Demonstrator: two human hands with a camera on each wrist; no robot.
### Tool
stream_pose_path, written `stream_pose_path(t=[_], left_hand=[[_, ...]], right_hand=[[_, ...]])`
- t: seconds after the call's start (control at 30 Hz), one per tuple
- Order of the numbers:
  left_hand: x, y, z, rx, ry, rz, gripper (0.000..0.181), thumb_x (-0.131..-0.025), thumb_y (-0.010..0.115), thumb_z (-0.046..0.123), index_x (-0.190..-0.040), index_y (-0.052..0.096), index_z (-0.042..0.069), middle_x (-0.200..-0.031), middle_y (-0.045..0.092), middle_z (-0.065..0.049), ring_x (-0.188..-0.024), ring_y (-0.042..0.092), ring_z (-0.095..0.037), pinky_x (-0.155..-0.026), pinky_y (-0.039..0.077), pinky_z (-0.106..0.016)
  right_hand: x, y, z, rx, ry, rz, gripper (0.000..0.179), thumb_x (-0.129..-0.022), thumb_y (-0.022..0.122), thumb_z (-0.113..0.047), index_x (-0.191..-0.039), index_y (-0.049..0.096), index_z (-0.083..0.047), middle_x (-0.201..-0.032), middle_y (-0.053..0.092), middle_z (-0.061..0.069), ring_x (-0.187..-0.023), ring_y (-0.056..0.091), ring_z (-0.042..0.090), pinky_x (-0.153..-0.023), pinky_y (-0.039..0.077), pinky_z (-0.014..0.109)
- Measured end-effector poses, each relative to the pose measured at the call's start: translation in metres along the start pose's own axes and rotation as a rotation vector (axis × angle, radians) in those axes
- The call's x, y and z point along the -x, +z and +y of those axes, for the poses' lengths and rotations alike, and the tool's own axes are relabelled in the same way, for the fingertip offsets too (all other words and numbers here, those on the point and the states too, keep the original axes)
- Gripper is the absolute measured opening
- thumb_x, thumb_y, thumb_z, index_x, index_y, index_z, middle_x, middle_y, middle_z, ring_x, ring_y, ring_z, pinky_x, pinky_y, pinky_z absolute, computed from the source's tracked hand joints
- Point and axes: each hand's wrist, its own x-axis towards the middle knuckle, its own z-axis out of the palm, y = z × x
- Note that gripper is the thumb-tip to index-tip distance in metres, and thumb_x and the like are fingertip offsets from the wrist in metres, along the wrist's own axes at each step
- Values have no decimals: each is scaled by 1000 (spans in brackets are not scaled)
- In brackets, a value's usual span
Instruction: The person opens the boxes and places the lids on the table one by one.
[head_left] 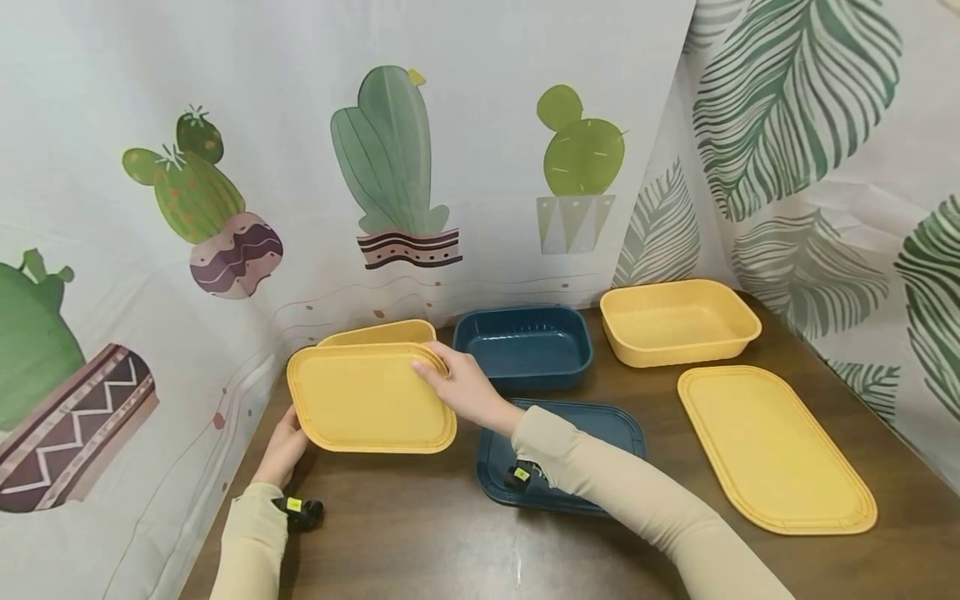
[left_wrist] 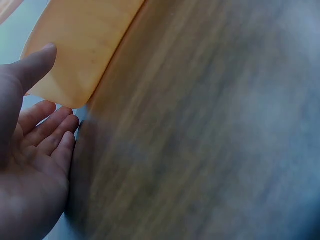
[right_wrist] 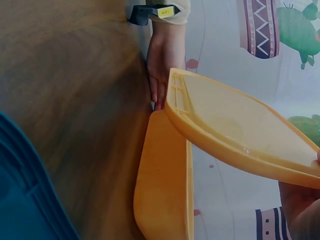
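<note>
My right hand pinches a yellow lid by its upper right corner. The lid is raised and tilted, its broad face toward the head camera. Behind it stands a yellow container, mostly hidden by the lid in the head view. At the container's near left end is my left hand. In the left wrist view, the thumb of that hand reaches up along the yellow container wall, and its relaxed fingers lie right at the corner. From the right wrist, the lid hangs above the container.
A dark blue container stands at the back middle, with a dark blue lid before it under my right forearm. To the right are another yellow container and a yellow lid. A patterned cloth hangs behind the table.
</note>
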Motion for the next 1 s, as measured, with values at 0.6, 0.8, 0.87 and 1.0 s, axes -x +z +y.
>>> stream_pose_path(t=[0.6, 0.8, 0.87, 1.0], left_hand=[[4, 0, 3, 25, 34, -5, 69, -105, 55, 27, -157, 21, -4, -159, 28, -27, -148, 21, -40, -119, 19, -56], [0, -1, 0, 20, 9, -41, 67, -108, 49, 25, -158, 15, -4, -161, 20, -29, -150, 14, -42, -120, 15, -57], [0, -2, -1, 20, -3, -49, 68, -108, 49, 22, -159, 12, -4, -161, 20, -30, -150, 15, -42, -119, 16, -57], [0, 0, -1, 29, -32, -55, 71, -106, 53, 18, -159, 11, -3, -160, 22, -29, -147, 23, -41, -117, 24, -55]], right_hand=[[19, 17, 19, -1, 92, -33, 36, -105, 57, -29, -133, 61, -7, -102, 71, 5, -79, 70, 10, -69, 58, 26], [23, 22, 27, -29, 137, -31, 33, -104, 59, -25, -129, 63, -4, -98, 72, 5, -77, 70, 10, -67, 58, 27], [24, 23, 30, -40, 149, -25, 32, -104, 59, -23, -128, 63, -3, -99, 72, 6, -77, 70, 11, -67, 58, 27], [25, 25, 38, -59, 179, -7, 32, -104, 59, -23, -127, 63, -1, -101, 72, 8, -79, 70, 12, -69, 58, 27]])
